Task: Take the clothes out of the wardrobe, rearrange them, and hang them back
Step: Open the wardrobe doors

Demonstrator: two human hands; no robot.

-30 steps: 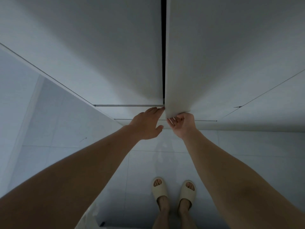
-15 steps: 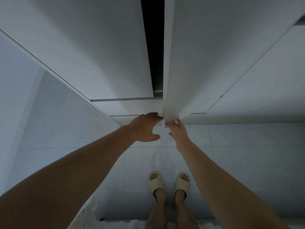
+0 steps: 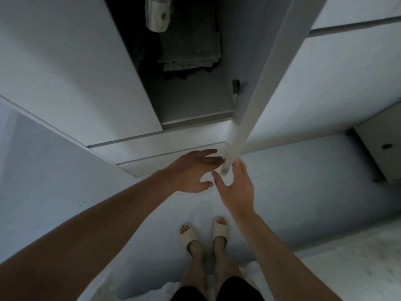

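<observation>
Wardrobe (image 3: 71, 68): white, tall, viewed steeply from above; the right door (image 3: 256, 101) is swung partly out and seen almost edge-on, the left door (image 3: 65, 72) is not seen to have swung out. Clothes (image 3: 191, 42): hung inside the dark opening between the doors, a pale garment with a button (image 3: 157, 15) at the top and a grey folded-looking piece below it; hangers and rail are not shown. Right hand (image 3: 237, 190): fingers extended against the lower corner of the right door, thumb spread on the near side, so that the door edge is lightly bracketed rather than clenched; whether the fingertips are hooked behind the panel cannot be told. Left hand (image 3: 191, 172): spread and relaxed, nothing held, fingertips just beside the same door edge. Feet in pale slippers (image 3: 204, 233): planted on the tiled floor (image 3: 303, 174) directly below the hands. Step judged in hand: opening the wardrobe, with nothing yet taken out. Recommended handling: the right door is best swung fully clear along its hinge arc, pulled from the edge and not twisted; the left door is then best drawn out by the free hand, so that the full width of the hanging clothes is exposed before any garment is lifted. Toes are to be kept clear of the door's sweep.
</observation>
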